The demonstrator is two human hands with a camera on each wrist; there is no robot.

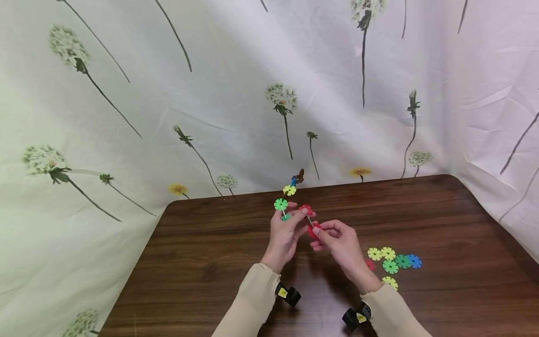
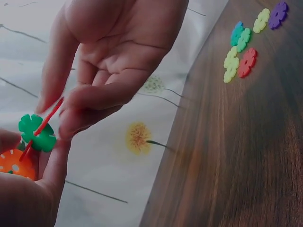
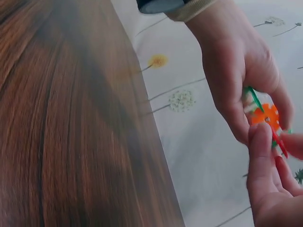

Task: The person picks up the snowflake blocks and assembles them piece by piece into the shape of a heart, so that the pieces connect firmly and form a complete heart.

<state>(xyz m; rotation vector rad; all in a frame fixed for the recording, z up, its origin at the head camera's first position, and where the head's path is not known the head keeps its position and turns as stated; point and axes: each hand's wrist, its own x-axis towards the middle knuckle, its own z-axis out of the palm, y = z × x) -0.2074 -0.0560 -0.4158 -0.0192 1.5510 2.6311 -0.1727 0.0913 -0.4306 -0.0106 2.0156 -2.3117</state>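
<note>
My left hand (image 1: 284,236) holds a chain of notched plastic discs above the table. Beyond its fingers the chain runs upward through a light green disc (image 1: 280,204), a yellow disc (image 1: 289,190), a blue disc (image 1: 294,180) and a brownish one (image 1: 300,175). Between left thumb and fingers sits a disc that looks red in the head view and orange (image 2: 16,163) in the left wrist view. A green disc (image 2: 42,139) stands beside it, crossed by an edge-on red disc (image 2: 49,116). My right hand (image 1: 341,245) pinches that red disc; its fingers partly cover it.
Loose discs lie on the brown wooden table (image 1: 202,262) to the right: yellow (image 1: 374,254), green (image 1: 390,267), blue (image 1: 414,261), and a red disc (image 1: 370,265) partly behind the right forearm. A purple disc (image 2: 278,15) shows in the left wrist view. Behind hangs a flower-print cloth (image 1: 236,117).
</note>
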